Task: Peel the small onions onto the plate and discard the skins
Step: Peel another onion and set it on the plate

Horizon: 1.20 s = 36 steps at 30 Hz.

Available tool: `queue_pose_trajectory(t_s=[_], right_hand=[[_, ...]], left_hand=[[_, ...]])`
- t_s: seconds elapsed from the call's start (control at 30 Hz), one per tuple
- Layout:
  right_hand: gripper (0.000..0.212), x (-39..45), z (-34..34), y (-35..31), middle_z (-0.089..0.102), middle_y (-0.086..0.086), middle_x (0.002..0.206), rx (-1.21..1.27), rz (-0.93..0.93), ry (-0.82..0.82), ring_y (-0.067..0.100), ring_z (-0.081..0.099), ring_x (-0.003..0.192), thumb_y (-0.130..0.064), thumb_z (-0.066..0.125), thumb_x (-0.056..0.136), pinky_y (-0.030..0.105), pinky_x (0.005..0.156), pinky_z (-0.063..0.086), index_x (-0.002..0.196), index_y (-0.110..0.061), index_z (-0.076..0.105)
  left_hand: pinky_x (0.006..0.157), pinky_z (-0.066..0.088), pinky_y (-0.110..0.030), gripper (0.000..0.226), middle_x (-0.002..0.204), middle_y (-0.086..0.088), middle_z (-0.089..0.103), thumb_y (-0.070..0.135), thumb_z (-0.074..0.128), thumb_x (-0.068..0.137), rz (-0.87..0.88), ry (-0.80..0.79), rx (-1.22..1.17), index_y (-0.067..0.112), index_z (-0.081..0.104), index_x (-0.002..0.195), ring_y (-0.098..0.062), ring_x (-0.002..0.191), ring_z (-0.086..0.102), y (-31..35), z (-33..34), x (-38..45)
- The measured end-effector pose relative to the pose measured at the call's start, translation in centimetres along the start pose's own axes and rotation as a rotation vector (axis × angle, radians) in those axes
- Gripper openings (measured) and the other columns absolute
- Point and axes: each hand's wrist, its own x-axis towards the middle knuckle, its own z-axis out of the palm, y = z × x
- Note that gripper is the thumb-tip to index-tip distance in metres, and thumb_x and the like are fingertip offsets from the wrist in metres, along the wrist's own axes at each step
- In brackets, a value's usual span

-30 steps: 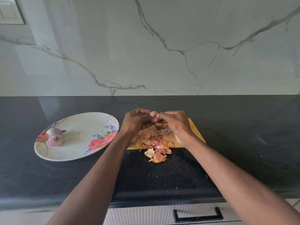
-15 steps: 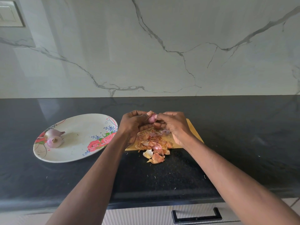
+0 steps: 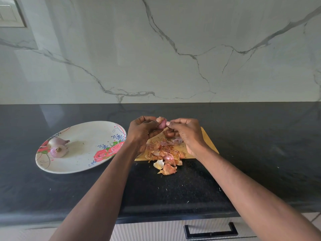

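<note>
Left hand [image 3: 141, 131] is gripping the onion [image 3: 161, 122] above the board [image 3: 207, 141]; right hand [image 3: 186, 134] is pinching at its skin. Best peeling over the skins [image 3: 163, 153], then moving it left to the plate [image 3: 83, 164].

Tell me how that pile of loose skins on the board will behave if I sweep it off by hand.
The onion skins look thin and curled, so probably very light and apt to scatter. Some already lie off the wooden board on the counter, so strays seem likely. They look dry and brittle, so may crumble.
</note>
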Motion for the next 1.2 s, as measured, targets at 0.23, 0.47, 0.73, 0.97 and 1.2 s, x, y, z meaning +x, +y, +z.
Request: queue_pose_trajectory(t_s=[0.23, 0.47, 0.73, 0.97, 1.2], right_hand=[[0.015, -0.11, 0.14, 0.15, 0.072, 0.01, 0.062, -0.166, -0.081, 0.002, 0.016, 0.067, 0.053, -0.006, 0.073, 0.087, 0.034, 0.057, 0.057, 0.072, -0.008, 0.074], [0.015, -0.31, 0.33, 0.01, 0.068, 0.006, 0.059, -0.201, -0.137, 0.003, 0.014, 0.063, 0.05, -0.01, 0.072, 0.086, 0.027, 0.048, 0.052, 0.073, -0.003, 0.073], [0.016, 0.28, -0.08, 0.19, 0.068, 0.001, 0.065, -0.191, -0.146, 0.043, 0.012, 0.067, 0.058, -0.007, 0.064, 0.089, 0.027, 0.056, 0.054, 0.076, -0.009, 0.071], [0.005, 0.1, -0.27, 0.0, 0.078, 0.0, 0.083, -0.113, -0.173, -0.075, 0.011, 0.073, 0.075, -0.015, 0.076, 0.087, 0.028, 0.069, 0.061, 0.09, -0.017, 0.079], [0.003, 0.27, -0.27, -0.05, 0.075, 0.007, 0.076, -0.044, -0.079, 0.008, 0.009, 0.072, 0.064, -0.001, 0.074, 0.086, 0.019, 0.058, 0.054, 0.087, -0.003, 0.077]], left_hand=[[0.092, 0.058, -0.045, 0.04, 0.106, -0.025, 0.073, 0.01, 0.083, 0.069, 0.04, 0.023, 0.135, -0.003, 0.064, 0.102, -0.034, 0.097, 0.074, -0.76, -0.1, 0.47], [0.08, 0.062, -0.036, 0.023, 0.099, -0.023, 0.074, -0.002, 0.072, 0.084, -0.017, -0.022, 0.05, -0.006, 0.062, 0.105, -0.027, 0.088, 0.075, -0.57, -0.13, 0.48], [0.074, 0.063, -0.034, 0.011, 0.094, -0.021, 0.072, 0.003, 0.066, 0.092, -0.065, -0.013, 0.0, -0.003, 0.062, 0.101, -0.029, 0.087, 0.074, -0.07, -0.17, 0.56], [0.073, 0.063, -0.034, 0.004, 0.089, -0.018, 0.074, -0.001, 0.066, 0.091, -0.08, -0.035, -0.005, -0.001, 0.064, 0.095, -0.027, 0.085, 0.074, -0.05, -0.32, 0.5], [0.077, 0.063, -0.036, 0.005, 0.089, -0.018, 0.074, -0.001, 0.067, 0.09, -0.071, -0.042, 0.06, -0.001, 0.065, 0.094, -0.029, 0.085, 0.074, -0.35, -0.39, 0.37]])
